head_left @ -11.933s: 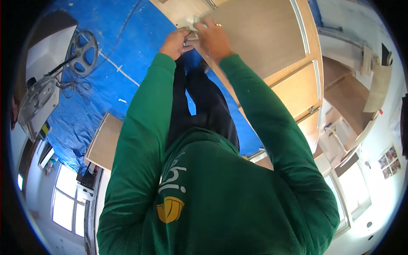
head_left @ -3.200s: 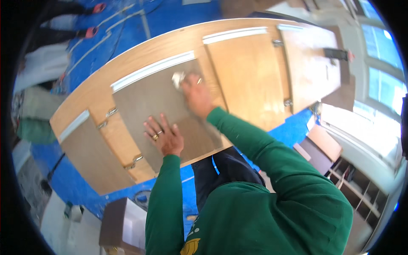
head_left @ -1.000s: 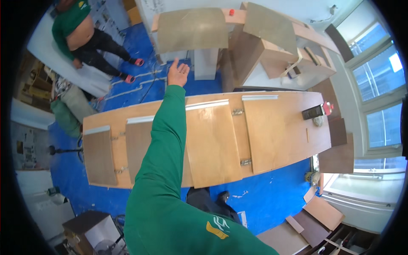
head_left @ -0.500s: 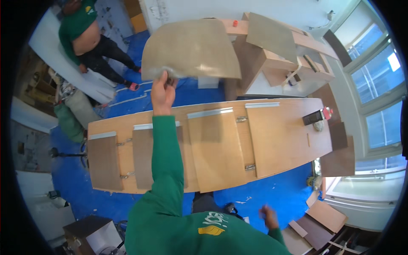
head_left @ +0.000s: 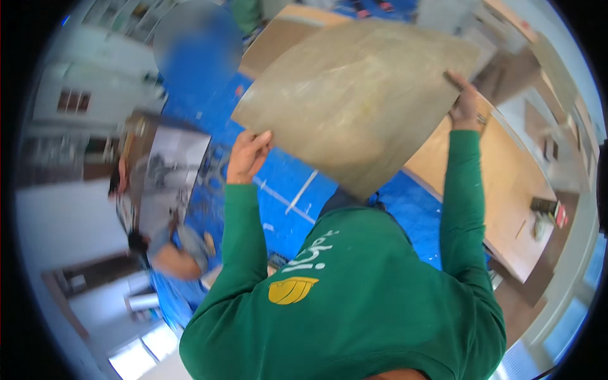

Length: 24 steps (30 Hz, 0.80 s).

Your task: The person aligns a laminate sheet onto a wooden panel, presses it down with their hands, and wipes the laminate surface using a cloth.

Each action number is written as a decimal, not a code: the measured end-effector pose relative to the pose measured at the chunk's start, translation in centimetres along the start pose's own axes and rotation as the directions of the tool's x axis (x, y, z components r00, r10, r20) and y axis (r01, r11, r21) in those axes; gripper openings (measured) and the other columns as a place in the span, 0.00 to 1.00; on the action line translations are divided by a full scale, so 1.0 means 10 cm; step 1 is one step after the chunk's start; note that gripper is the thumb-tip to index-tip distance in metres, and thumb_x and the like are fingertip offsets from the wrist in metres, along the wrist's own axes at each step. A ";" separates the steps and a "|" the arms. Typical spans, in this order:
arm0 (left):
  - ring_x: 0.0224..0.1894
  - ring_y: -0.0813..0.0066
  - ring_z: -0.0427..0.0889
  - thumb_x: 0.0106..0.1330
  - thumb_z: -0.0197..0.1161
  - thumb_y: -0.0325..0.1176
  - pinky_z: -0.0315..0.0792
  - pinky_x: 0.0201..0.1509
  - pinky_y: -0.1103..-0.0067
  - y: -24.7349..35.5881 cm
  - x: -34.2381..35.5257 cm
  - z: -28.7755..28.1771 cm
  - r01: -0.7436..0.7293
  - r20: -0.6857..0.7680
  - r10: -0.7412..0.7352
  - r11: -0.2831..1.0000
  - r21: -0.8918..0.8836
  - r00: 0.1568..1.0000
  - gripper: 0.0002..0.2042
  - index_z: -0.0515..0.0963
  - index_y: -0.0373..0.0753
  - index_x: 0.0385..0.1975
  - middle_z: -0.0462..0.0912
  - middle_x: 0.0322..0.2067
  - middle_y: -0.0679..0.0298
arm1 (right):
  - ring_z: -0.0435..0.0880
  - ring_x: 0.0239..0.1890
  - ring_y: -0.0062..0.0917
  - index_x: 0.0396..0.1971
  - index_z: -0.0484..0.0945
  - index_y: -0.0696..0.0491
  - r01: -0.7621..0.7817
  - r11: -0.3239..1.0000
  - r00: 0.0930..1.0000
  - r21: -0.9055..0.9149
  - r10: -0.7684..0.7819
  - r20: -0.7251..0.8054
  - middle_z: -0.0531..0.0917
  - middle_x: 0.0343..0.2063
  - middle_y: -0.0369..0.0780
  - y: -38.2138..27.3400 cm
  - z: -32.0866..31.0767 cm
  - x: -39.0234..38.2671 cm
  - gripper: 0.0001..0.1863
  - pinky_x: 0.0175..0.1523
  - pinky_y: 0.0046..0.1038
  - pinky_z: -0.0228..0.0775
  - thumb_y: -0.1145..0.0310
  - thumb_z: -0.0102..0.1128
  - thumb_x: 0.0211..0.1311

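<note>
A large, thin, tan laminate sheet [head_left: 354,95] hangs in front of me, slightly bowed, with a dull, patchy surface. My left hand [head_left: 249,155] pinches its near edge toward the left corner, thumb on top. At the right edge, my right hand [head_left: 465,104] is closed on the sheet, some of its fingers hidden. The sheet covers much of the long wooden panel [head_left: 500,171] behind it.
A dark can with a red cap [head_left: 550,210] stands on the panel's right end. Blue sheeting [head_left: 288,180] covers the floor. To the left are an open-topped box [head_left: 171,164] and another person bent low [head_left: 180,253]. A co-worker's feet [head_left: 373,7] show at the top.
My view has swung left and the sheet has come nearer to me. My right hand, low and off the sheet before, now grips its right edge. My left hand still holds it.
</note>
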<state>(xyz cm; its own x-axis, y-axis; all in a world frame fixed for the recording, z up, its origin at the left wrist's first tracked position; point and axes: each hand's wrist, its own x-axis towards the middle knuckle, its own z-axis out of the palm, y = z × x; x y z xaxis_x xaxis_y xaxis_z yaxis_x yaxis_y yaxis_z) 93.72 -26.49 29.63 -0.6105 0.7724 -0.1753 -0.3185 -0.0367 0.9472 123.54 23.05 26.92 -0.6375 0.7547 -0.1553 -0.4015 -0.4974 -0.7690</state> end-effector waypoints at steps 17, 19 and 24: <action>0.74 0.52 0.74 0.55 0.60 0.88 0.71 0.75 0.51 0.28 -1.67 -0.62 -0.219 0.088 0.360 0.725 -0.653 0.929 0.64 0.68 0.30 0.74 0.69 0.76 0.38 | 0.93 0.53 0.34 0.64 0.80 0.65 -0.334 0.914 0.671 -0.229 0.402 0.623 0.91 0.53 0.49 0.68 2.92 -0.66 0.24 0.65 0.39 0.86 0.73 0.68 0.72; 0.74 0.52 0.74 0.56 0.60 0.88 0.71 0.75 0.51 0.05 -1.60 -0.67 -0.236 0.017 0.288 0.816 -0.527 0.957 0.63 0.69 0.31 0.74 0.70 0.75 0.39 | 0.93 0.51 0.33 0.62 0.83 0.63 -0.287 0.857 0.688 -0.427 0.495 0.530 0.91 0.52 0.48 1.14 2.70 -0.26 0.23 0.62 0.36 0.86 0.68 0.70 0.72; 0.73 0.52 0.74 0.57 0.59 0.87 0.71 0.75 0.51 -0.28 -1.16 -0.78 -0.143 0.002 0.152 0.935 -0.323 0.988 0.61 0.69 0.31 0.73 0.70 0.74 0.40 | 0.90 0.54 0.29 0.59 0.86 0.62 -0.030 0.873 0.812 -0.487 0.305 0.498 0.91 0.53 0.44 1.43 3.47 -0.57 0.24 0.65 0.33 0.80 0.62 0.75 0.71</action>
<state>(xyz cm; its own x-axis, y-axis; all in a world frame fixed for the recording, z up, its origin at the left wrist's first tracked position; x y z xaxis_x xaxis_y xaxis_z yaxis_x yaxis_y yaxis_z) 96.05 -40.25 26.92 -0.6503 0.7592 -0.0287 -0.4448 -0.3498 0.8245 98.58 -3.17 38.37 -0.9673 0.2482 -0.0522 -0.0115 -0.2486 -0.9685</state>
